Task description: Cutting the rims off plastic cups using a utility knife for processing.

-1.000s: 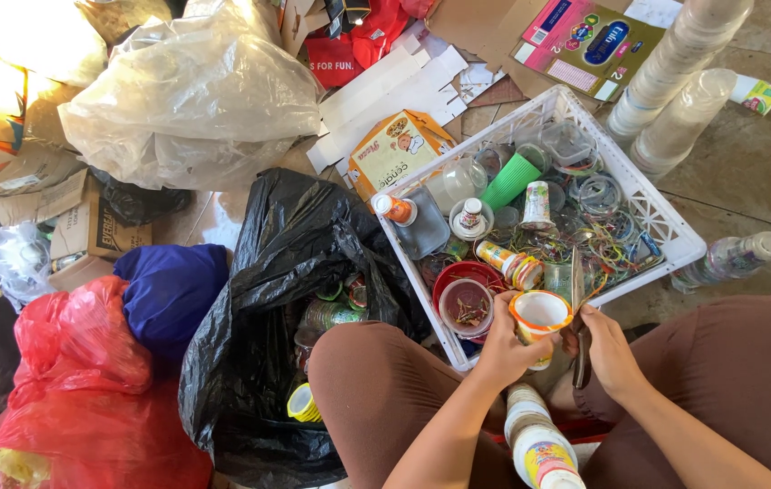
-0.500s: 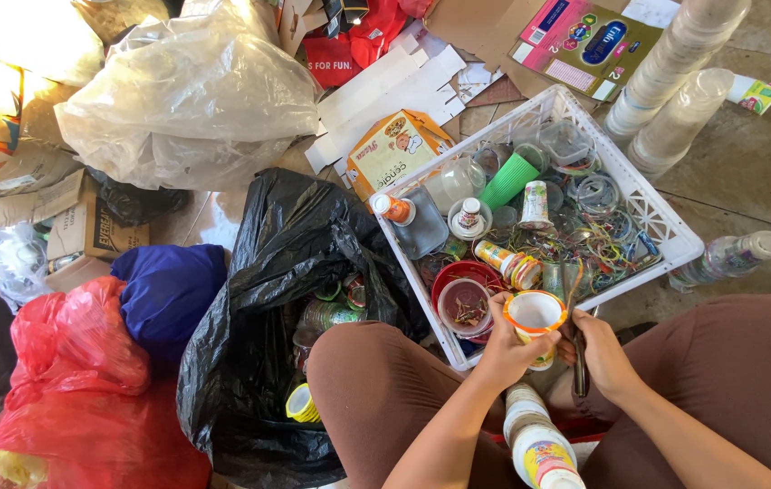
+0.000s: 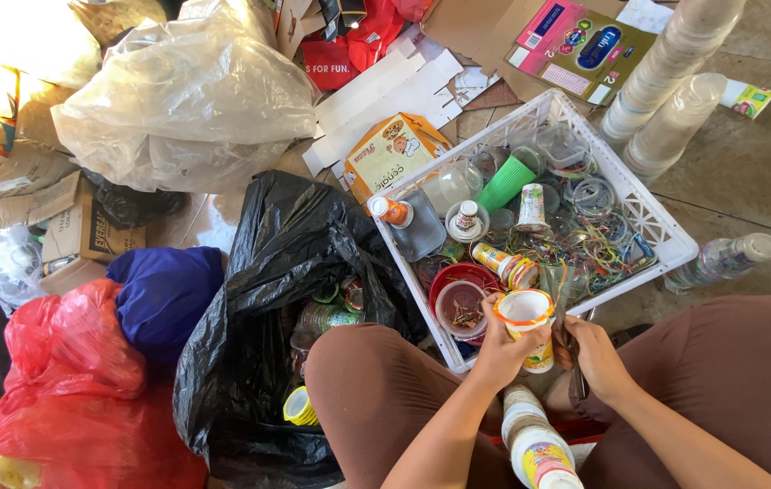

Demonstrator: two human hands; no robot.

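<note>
Over the crate (image 3: pixel 666 237) edge, between the knees, little has moved since a second ago: left hand (image 3: pixel 500 344) still grips the cup (image 3: pixel 526 319), right hand (image 3: pixel 595 355) remains clenched on a dark tool (image 3: pixel 566 337) touching its side.

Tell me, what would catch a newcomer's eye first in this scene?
Probably the white plastic crate at centre right, crammed with cups, lids and tangled bands, a green cup standing out. Just below it, the left hand holds an orange-rimmed cup while the right hand grips a dark tool I cannot identify. A black bag gapes open at centre, a red bag lower left.
</note>
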